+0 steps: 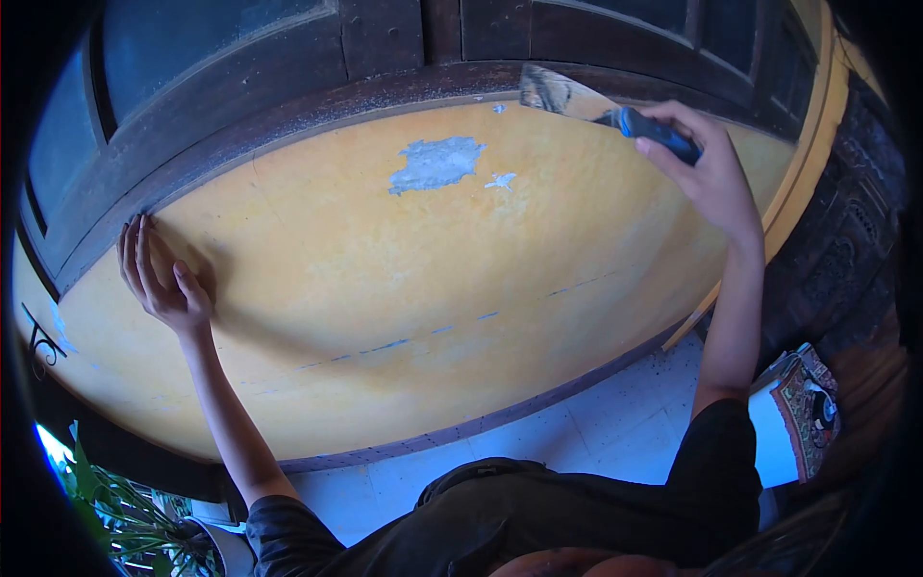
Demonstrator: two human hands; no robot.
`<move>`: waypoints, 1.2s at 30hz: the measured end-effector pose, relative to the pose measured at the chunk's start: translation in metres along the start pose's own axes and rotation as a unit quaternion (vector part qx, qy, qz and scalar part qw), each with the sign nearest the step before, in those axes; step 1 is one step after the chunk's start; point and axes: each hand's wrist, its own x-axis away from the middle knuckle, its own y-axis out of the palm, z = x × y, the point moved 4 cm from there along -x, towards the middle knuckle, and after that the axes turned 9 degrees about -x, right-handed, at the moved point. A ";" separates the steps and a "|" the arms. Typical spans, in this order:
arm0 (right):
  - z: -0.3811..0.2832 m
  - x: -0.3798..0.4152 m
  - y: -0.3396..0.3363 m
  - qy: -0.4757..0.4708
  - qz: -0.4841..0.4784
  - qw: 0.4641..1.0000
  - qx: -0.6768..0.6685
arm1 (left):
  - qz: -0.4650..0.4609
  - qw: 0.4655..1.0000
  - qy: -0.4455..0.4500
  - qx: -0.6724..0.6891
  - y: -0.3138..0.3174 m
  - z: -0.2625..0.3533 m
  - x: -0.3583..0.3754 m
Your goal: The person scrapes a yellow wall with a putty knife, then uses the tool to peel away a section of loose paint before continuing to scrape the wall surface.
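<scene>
My right hand [707, 173] is wrapped round the blue and black handle of a putty knife [567, 98], whose wide metal blade points left, close to the lower edge of the dark wooden window frame [385, 85]. Against the yellow wall [385, 288], my left hand [163, 279] is raised with fingers stretched out, its fingertips right at the frame's lower edge. Between the hands, a grey patch [437, 165] shows where paint has come off. A smaller pale chipped spot [500, 180] lies to its right.
A potted plant [125, 510] stands at the lower left, near a dark curled metal bracket [43, 341]. Pale floor tiles [558, 438] run along the wall's foot. At the right are dark carved wood [846, 240] and a small table with a patterned cloth [798, 413].
</scene>
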 end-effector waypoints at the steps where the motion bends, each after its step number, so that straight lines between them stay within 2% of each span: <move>1: 0.009 0.015 0.002 0.029 0.036 0.999 -0.009 | 0.001 1.000 0.003 0.000 0.000 0.001 -0.001; 6: 0.046 0.081 0.037 0.120 0.134 0.974 -0.138 | 0.010 1.000 0.023 -0.006 0.001 -0.001 0.000; 8: 0.062 0.101 0.067 0.063 0.186 0.969 -0.150 | 0.006 0.999 0.035 -0.006 0.001 0.000 -0.001; 10: 0.057 0.114 0.089 0.089 0.202 0.958 -0.183 | 0.011 0.999 0.032 -0.009 0.004 0.001 -0.001; 14: 0.059 0.123 0.112 0.065 0.234 0.962 -0.128 | -0.004 0.999 0.021 -0.043 0.009 0.006 0.003; 16: 0.053 0.120 0.116 0.070 0.242 0.959 -0.129 | -0.007 0.999 0.053 -0.010 0.011 0.043 -0.006; 19: 0.048 0.116 0.122 0.053 0.243 0.961 -0.121 | -0.090 0.991 0.076 0.064 0.012 0.102 -0.018; 21: 0.047 0.117 0.130 0.056 0.230 0.963 -0.129 | -0.107 0.988 0.090 0.068 0.016 0.131 -0.023; 23: 0.046 0.121 0.117 0.037 0.237 0.964 -0.114 | -0.101 0.988 0.091 0.072 0.018 0.154 -0.046; 29: 0.064 0.120 0.111 0.036 0.303 0.949 -0.081 | -0.075 0.990 0.051 0.109 0.035 0.150 -0.029; 36: 0.049 0.100 0.085 0.031 0.313 0.946 -0.074 | -0.086 0.989 0.051 0.107 0.037 0.146 -0.029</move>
